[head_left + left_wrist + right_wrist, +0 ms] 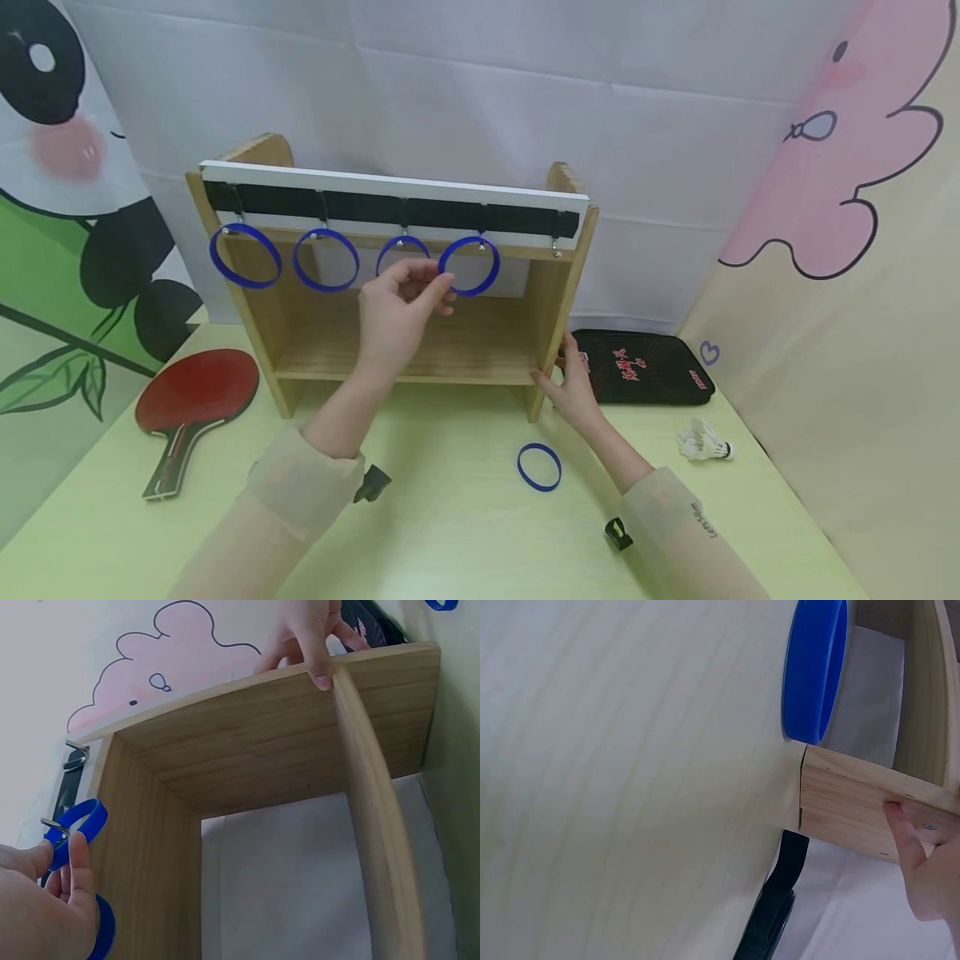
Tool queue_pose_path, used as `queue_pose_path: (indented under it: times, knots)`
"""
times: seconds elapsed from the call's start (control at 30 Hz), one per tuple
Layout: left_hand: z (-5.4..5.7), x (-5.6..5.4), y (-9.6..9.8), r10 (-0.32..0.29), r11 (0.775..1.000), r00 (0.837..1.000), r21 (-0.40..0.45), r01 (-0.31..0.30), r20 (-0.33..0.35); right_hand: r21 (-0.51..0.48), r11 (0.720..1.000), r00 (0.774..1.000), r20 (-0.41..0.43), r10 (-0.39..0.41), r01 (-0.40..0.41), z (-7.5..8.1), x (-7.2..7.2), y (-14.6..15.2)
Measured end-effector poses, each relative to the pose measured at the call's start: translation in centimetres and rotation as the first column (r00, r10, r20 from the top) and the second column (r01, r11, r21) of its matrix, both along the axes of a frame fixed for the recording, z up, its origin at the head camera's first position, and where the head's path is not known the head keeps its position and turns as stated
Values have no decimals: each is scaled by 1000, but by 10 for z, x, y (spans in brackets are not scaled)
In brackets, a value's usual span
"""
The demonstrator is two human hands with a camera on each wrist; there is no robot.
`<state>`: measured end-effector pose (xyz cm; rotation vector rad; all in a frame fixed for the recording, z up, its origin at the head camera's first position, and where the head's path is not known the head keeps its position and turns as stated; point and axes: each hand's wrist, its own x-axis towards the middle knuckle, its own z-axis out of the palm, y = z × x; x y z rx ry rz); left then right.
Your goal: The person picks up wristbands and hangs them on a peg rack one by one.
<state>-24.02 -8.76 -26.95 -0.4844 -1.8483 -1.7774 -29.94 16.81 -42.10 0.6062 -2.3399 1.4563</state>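
Observation:
My left hand (393, 317) pinches the left edge of a blue wristband (497, 265) hanging on the fourth hook of a small wooden shelf (480, 333). In the left wrist view, the hook passes through this blue band (94, 823) beside my thumb and fingers. Three more wristbands hang to its left, the nearest partly covered by my left hand. The rightmost hook (556, 248) is bare. My right hand (577, 396) grips the shelf's right side panel low down, thumb at the front and fingers round the outside. Another blue wristband (539, 447) lies on the table before the shelf.
A red table tennis bat (198, 387) lies on the left. Right of the shelf are a black case (645, 367) and a shuttlecock (705, 442). Small black objects (371, 483) show near both sleeves. A white cloth (480, 100) hangs behind the shelf.

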Motion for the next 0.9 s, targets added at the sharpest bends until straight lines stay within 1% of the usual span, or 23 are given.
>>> queue_pose_path:
  times: [0.1,0.17,0.3,0.37,0.43,0.57,0.67,0.73,0.77,0.83,0.9]
  knots:
    - [-4,-1,-2,-12,1000,1000,-7,12,19,-6,1000,1000,4,1,-1,0,0,-1]
    - [-6,-2,-4,-13,1000,1000,-16,14,19,-2,1000,1000,11,-3,3,0,0,-1]
    - [-7,-2,-7,-19,999,1000,-31,19,14,3,1000,1000,15,-9,9,1,2,-1]
    - [-7,1,-9,-14,999,1000,-48,14,7,1,1000,1000,11,-7,7,1,2,-1]
    - [-7,6,-9,-8,997,1000,-73,8,-1,-2,1000,1000,7,-2,2,1,1,-1]
    - [-8,17,-8,1,987,1000,-160,-4,-17,-10,1000,1000,11,4,-4,0,1,-1]
    - [-12,23,-7,15,969,999,-247,-24,-37,-12,1000,1000,20,2,-2,-1,0,-1]
    - [-15,26,-6,24,949,998,-312,-42,-61,-13,1000,1000,25,1,-1,-1,0,0]
    - [-18,26,-5,19,939,997,-341,-41,-70,-11,1000,1000,26,1,-1,-1,0,0]
    - [-24,26,-4,-1,914,997,-404,-32,-81,-4,1000,1000,28,-4,4,-1,0,0]
    - [-31,26,-3,-31,883,997,-470,-6,-71,9,1000,1000,22,-7,7,0,0,-1]
